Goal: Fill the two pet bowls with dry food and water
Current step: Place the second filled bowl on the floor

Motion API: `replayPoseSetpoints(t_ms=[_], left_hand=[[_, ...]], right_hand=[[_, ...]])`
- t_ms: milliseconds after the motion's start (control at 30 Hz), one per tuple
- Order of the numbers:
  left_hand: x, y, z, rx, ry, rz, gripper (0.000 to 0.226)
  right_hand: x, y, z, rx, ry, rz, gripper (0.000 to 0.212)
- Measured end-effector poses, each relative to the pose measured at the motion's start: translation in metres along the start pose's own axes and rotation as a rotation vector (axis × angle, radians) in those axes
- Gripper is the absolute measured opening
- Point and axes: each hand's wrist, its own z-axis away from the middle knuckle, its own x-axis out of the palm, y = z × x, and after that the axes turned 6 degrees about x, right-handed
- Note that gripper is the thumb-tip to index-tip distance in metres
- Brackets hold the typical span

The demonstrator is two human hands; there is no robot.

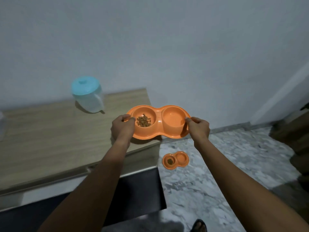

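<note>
A: Fig. 1, what's in the hands?

B: Orange double bowl (pixel 159 133), held level at both ends. Left hand (pixel 122 126) grips the left rim, fingers curled over the edge. Right hand (pixel 199 127) pinches the right rim.

A: Position?

B: At the far right corner of the wooden worktop (pixel 50 139); right half juts out past the edge, over the floor (pixel 234 156). Resting or lifted: can't tell.

A: Contents?

B: Left compartment: brown kibble (pixel 143 121), a small heap, approx. covering the bottom. Right compartment: no kibble; water or not, can't tell.

A: Other items?

B: Second double bowl (pixel 182 165), same orange, on the marble-pattern floor near the worktop's right side, w/ kibble in its left compartment. Clear jug (pixel 91 104) w/ a pale blue lid stands upright on the worktop's far edge by the wall (pixel 167 47), left of the held bowl, well apart from it.
</note>
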Motion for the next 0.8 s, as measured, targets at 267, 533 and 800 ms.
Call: replayPoseSetpoints(t_ms=[267, 533, 800], left_hand=[[0.171, 0.034, 0.075, -0.007, -0.077, -0.060, 0.032], [0.309, 0.000, 0.077, -0.006, -0.244, -0.188, 0.036], [0.466, -0.116, 0.044, -0.063, -0.277, -0.374, 0.039]], right_hand=[[-0.151, -0.009, -0.124, 0.007, 0.012, 0.076, 0.008], [-0.209, 0.033, -0.241, 0.094, 0.041, 0.153, 0.029], [-0.209, 0.159, -0.399, 0.203, 0.058, 0.229, 0.032]])
